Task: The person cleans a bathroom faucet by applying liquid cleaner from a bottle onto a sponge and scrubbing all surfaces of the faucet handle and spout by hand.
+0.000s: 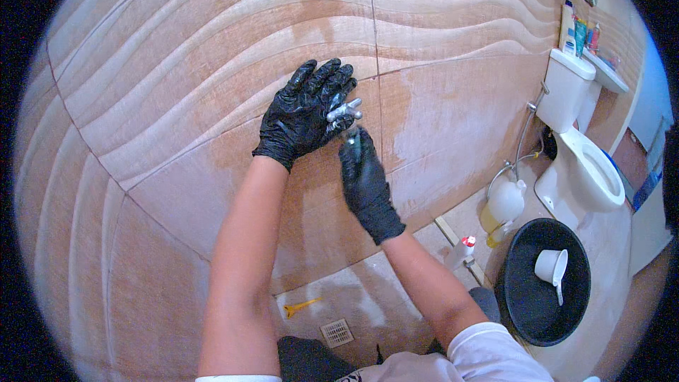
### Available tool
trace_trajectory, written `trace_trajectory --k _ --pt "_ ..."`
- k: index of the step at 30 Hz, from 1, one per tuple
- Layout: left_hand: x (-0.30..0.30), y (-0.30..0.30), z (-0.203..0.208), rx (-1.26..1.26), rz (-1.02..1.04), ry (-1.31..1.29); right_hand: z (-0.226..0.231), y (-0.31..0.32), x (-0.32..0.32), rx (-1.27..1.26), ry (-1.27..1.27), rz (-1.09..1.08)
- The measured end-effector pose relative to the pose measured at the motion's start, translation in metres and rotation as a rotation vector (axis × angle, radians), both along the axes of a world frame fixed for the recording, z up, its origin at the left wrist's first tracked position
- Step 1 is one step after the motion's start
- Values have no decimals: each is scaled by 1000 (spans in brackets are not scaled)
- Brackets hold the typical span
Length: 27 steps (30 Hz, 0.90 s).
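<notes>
My left hand [300, 114], in a wet black glove, lies against the tiled wall with its fingers stretched out. Beside its thumb a silver tap [344, 112] sticks out from the wall, partly covered by the glove. Just below the tap is my right hand [364, 177], gloved in black too, its fingers curled closed and slightly blurred. A small pale bit shows at its fingertips near the tap; what the fingers hold, if anything, cannot be made out.
At right stand a white toilet [583, 170] with bottles [568, 25] on its tank, and a black basin [520, 304] holding a white dipper [548, 266]. A jug [506, 199], a red-capped bottle [463, 249], a yellow tool [300, 307] and a drain [336, 332] are on the floor.
</notes>
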<state>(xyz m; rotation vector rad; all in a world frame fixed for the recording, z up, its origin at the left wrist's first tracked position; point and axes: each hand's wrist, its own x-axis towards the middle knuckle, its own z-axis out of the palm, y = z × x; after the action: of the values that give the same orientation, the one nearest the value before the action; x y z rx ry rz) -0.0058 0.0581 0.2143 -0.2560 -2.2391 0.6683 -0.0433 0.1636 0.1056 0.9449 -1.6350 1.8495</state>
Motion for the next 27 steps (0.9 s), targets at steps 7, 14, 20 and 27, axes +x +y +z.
trace_trajectory --k 7,14,20,27 --pt "-3 0 -1 14 -7 -5 -2 5 -5 252 8 -114" --pt "9 -8 -3 1 10 19 6 13 -9 174 -396 484" --pt "2 -3 -3 34 -65 36 18 13 15 568 -43 -281" --pt "-3 -7 -4 -18 -11 40 28 22 -8 139 -705 585"
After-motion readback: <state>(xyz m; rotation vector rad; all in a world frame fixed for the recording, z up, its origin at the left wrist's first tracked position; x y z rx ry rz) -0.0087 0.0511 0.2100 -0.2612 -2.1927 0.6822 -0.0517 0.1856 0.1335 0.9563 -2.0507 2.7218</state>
